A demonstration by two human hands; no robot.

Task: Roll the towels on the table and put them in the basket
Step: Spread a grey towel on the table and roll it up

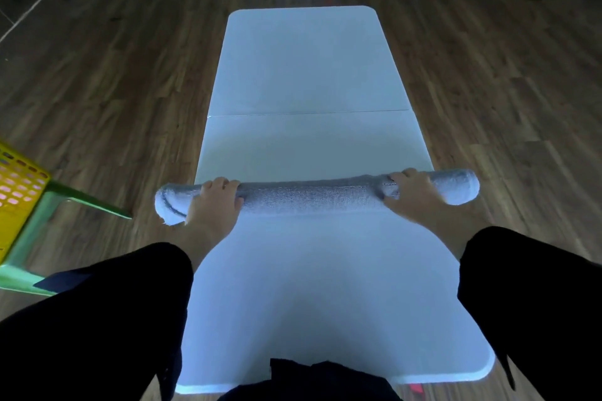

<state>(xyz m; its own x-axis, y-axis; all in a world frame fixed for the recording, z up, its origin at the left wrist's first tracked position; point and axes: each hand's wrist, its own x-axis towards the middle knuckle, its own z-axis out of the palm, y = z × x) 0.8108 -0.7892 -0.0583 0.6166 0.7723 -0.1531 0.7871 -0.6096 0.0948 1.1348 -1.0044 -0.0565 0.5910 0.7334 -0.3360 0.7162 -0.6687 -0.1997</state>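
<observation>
The towel is rolled up long on the white table. The left hand and the right hand each hold it near an end. A yellow basket sits off to the left.

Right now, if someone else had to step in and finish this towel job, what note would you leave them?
Left hand grips the rolled towel near its left end; right hand grips it near the right end.
The towel lies across the white table, both ends overhanging.
Yellow basket sits off the table, far left, on a green stool.
Done: this towel looks fully rolled.
Left: carry it to the basket. No other towel in view.
</observation>
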